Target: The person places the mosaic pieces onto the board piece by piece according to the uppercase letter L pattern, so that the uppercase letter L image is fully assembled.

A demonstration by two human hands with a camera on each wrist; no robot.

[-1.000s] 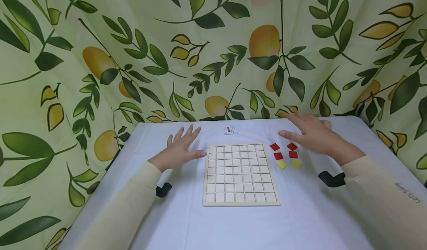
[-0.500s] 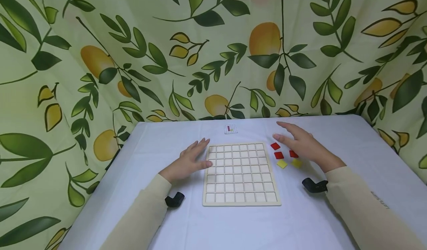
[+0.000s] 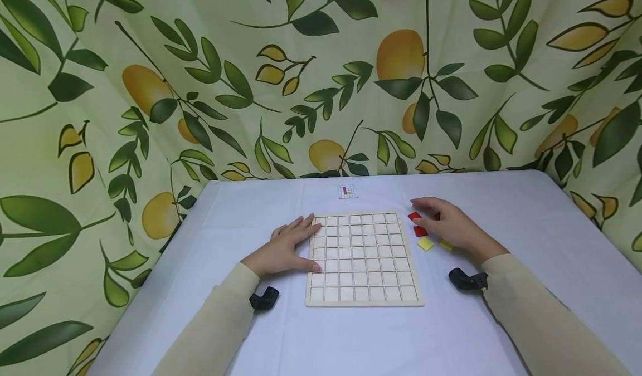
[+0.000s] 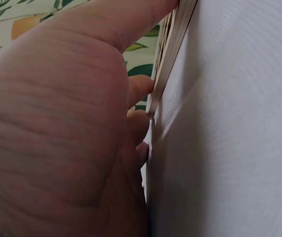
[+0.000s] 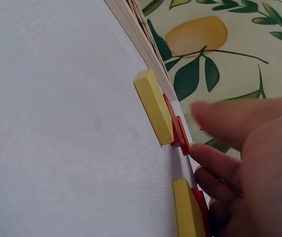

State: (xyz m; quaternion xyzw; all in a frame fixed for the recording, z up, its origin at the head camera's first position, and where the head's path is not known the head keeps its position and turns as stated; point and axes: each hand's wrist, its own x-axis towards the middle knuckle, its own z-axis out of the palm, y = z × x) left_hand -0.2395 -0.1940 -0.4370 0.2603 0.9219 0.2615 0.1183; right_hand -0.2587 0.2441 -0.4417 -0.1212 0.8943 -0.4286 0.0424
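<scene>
A pale wooden grid board (image 3: 361,262) lies flat on the white table. My left hand (image 3: 286,248) rests on its left edge, fingers spread, with the thumb and fingertips on the frame; the left wrist view shows fingers at the board's side (image 4: 169,59). Right of the board, my right hand (image 3: 453,225) hovers low over the small square tiles. Its thumb and fingers are apart, nothing held between them. A red tile (image 3: 420,231) and a yellow tile (image 3: 425,244) lie by the thumb; another yellow tile (image 3: 446,244) is partly under the hand. Other red tiles are partly hidden.
Behind the board lies a small printed card (image 3: 348,191) with a grid and coloured squares. A curtain (image 3: 321,97) with leaves and orange fruit hangs along the table's far edge. Black devices (image 3: 264,299) are strapped at both wrists.
My left hand has moved right and toward me, onto the board's left edge. My right hand has moved left and lower, over the tiles, its fingers drawing closer together.
</scene>
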